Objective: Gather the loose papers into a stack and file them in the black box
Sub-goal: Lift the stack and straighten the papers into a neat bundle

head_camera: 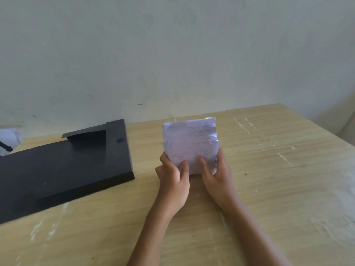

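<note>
A stack of white papers (192,139) with faint print stands upright on its lower edge on the wooden table, near the middle. My left hand (172,175) grips its lower left side and my right hand (217,169) grips its lower right side, thumbs on the front sheet. The sheet edges at the top are uneven. The black box (63,169) lies flat on the table to the left of my hands, with a raised black flap (86,134) at its far side. The picture is slightly blurred.
The wooden table (278,189) has pale scuff marks and runs to an edge at the far right. A plain wall stands close behind it. Something white with a dark bar (8,139) shows at the far left edge, behind the box.
</note>
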Available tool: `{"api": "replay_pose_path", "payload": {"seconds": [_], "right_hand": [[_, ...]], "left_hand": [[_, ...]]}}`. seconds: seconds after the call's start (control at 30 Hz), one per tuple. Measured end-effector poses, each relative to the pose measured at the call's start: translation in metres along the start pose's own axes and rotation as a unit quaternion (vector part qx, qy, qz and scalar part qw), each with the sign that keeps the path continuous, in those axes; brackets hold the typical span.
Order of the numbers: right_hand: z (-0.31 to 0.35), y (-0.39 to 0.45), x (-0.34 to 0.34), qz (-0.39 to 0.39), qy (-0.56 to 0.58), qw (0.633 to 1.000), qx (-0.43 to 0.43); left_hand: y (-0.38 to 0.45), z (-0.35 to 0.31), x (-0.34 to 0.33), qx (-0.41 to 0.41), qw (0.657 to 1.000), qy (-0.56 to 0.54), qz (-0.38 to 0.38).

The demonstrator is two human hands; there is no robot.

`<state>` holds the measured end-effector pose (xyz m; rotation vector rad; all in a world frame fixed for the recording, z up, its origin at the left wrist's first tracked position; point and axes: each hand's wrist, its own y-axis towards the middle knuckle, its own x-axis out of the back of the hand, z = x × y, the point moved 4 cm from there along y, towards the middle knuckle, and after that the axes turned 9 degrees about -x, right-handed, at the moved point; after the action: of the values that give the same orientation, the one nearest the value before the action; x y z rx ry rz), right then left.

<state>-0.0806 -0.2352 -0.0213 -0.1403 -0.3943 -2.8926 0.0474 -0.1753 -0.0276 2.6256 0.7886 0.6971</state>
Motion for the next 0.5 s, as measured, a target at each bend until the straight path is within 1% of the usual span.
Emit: {"api": "replay_pose_path", "payload": {"seconds": [0.07, 0.13, 0.2, 0.27, 0.33, 0.4, 0.5], "right_hand": [[-0.001, 0.0, 0.001, 0.005, 0.0, 1.0, -0.009], [0.0, 0.0, 0.001, 0.007, 0.012, 1.0, -0.011], [0.006, -0.002, 0.002, 0.003, 0.027, 1.0, 0.005], [0.011, -0.003, 0.003, 0.003, 0.038, 0.999, 0.02], [0.013, -0.004, 0.002, 0.012, 0.035, 0.999, 0.023], [0.014, -0.004, 0.0, 0.019, 0.028, 0.999, 0.021], [0.016, -0.004, 0.0, 0.009, 0.034, 0.999, 0.028]], "left_hand": [[0.001, -0.001, 0.003, -0.016, 1.0, -0.003, -0.001], [0.002, -0.007, 0.01, -0.037, 0.998, -0.04, -0.017], [0.003, -0.017, 0.015, -0.057, 0.994, -0.084, -0.031], [0.004, -0.023, 0.014, -0.065, 0.992, -0.101, -0.034], [0.004, -0.022, 0.01, -0.069, 0.992, -0.1, -0.033], [0.004, -0.017, 0.004, -0.056, 0.995, -0.078, -0.028], [0.004, -0.016, 0.001, -0.051, 0.996, -0.066, -0.03]]}}
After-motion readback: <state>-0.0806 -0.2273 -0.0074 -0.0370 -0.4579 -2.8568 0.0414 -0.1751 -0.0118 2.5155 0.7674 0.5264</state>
